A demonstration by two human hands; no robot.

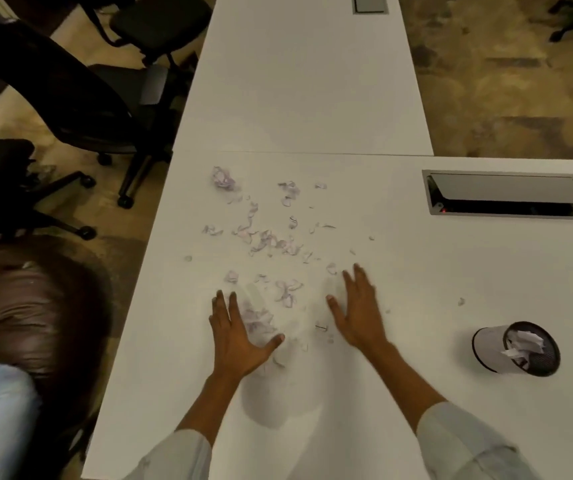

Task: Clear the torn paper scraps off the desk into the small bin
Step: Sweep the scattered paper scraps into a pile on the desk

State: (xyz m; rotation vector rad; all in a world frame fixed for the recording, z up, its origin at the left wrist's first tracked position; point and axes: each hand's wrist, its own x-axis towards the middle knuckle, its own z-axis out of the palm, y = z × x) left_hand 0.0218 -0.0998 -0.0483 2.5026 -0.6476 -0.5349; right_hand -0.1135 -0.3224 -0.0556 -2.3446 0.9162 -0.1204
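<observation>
Torn paper scraps [261,244] lie between and beyond both hands, strewn toward the bench's [399,393] far-left side. The left hand [240,336] and right hand [359,306] rest flat, fingers spread, holding nothing. The small bin [517,348], partly filled, stands well to the right, nearer the right hand. Motion blur hides whether the nearest scraps touch the left palm.

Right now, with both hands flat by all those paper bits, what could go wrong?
1. The torn scraps are spread wide on the desk, some beyond both the left hand and the right hand, so one sweep would probably miss some.
2. The scraps nearest the desk's left edge could slide off onto the floor.
3. The small bin stands well to the right and already holds paper, so carried scraps may drop on the way.
</observation>
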